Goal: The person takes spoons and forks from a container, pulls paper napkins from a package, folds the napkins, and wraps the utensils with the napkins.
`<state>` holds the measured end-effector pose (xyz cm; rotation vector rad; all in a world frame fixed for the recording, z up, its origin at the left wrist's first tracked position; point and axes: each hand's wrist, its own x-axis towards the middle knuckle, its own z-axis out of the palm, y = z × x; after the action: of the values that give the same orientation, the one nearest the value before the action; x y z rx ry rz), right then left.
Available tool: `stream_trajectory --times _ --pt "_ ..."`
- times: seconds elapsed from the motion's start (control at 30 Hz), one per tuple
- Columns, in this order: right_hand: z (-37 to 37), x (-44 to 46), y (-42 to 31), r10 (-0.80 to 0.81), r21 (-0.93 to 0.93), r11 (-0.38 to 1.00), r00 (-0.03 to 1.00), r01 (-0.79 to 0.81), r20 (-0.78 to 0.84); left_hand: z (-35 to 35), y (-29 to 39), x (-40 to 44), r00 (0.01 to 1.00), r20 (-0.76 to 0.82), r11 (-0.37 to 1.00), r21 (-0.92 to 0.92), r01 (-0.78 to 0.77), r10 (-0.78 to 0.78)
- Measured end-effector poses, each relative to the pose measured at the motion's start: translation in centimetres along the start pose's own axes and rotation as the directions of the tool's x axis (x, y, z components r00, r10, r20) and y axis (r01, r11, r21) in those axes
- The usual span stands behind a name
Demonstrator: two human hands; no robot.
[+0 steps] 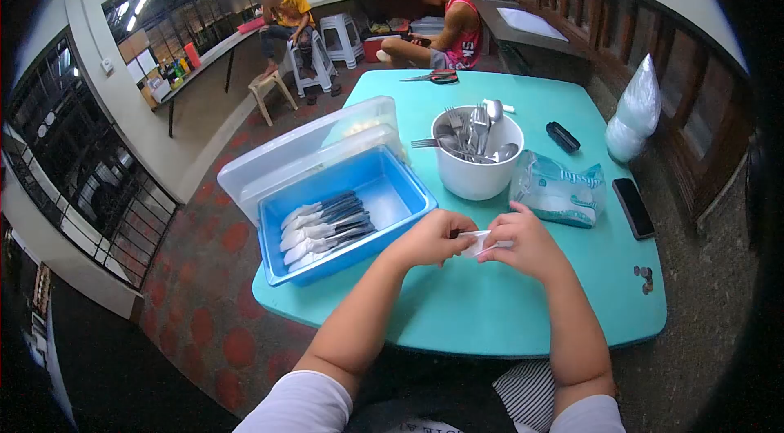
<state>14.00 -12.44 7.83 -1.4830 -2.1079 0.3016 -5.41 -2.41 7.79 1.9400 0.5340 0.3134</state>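
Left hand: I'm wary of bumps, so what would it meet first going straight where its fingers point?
Past the tissue it holds, the left hand would likely meet the right hand; depth is unclear.

Tabletop [474,319] holds one bin [400,184], one bucket [474,180], one packet [559,192] — one phone [633,208].

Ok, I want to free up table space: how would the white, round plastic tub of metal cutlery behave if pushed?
The white, round plastic tub is probably heavy for its size, crammed with silver metal cutlery. It stands upright and looks squat, so a low push would likely slide it. The silver fork jutting past its rim might shake loose.
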Motion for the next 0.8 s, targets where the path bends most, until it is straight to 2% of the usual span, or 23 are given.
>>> stream_trajectory --times 0.07,0.17,0.23,0.37,0.4,0.47,0.6,0.67,0.8 --pt "-0.2 -0.1 -0.2 -0.042 0.023 0.999 0.998 0.043 -0.042 0.0 -0.1 0.1 1.000 0.010 1.000 0.007 0.015 -0.015" --pt "-0.1 0.1 0.7 0.086 0.158 0.984 0.996 -0.088 0.018 -0.3 -0.8 0.3 0.999 -0.038 1.000 0.010 0.029 -0.028" --pt "0.8 0.1 1.8 0.147 0.294 0.947 0.988 -0.129 -0.041 0.1 -1.6 0.7 0.992 -0.124 1.000 -0.010 0.018 -0.020" --pt "1.5 0.4 2.0 0.242 0.432 0.884 0.966 -0.180 -0.094 0.0 -1.8 1.0 0.990 -0.138 0.999 -0.002 0.035 -0.035" --pt "1.7 0.6 1.8 0.253 0.441 0.883 0.955 -0.162 -0.156 0.2 -1.6 0.9 0.983 -0.180 0.999 0.018 0.051 -0.047" --pt "2.1 0.7 1.6 0.272 0.458 0.880 0.923 -0.124 -0.273 0.5 -2.3 1.2 0.977 -0.203 0.992 0.118 -0.046 0.069" --pt "2.8 0.5 4.5 0.406 0.593 0.722 0.912 -0.356 0.053 1.2 -2.7 1.6 0.898 -0.273 0.907 0.342 -0.246 0.346" --pt "2.3 0.4 4.3 0.436 0.680 0.577 0.875 -0.452 0.212 1.3 -2.0 1.4 0.887 -0.280 0.884 0.403 -0.238 0.367" --pt "1.7 0.3 3.6 0.418 0.704 0.490 0.848 -0.513 0.327 1.7 -1.7 1.5 0.806 -0.334 0.806 0.526 -0.271 0.489"
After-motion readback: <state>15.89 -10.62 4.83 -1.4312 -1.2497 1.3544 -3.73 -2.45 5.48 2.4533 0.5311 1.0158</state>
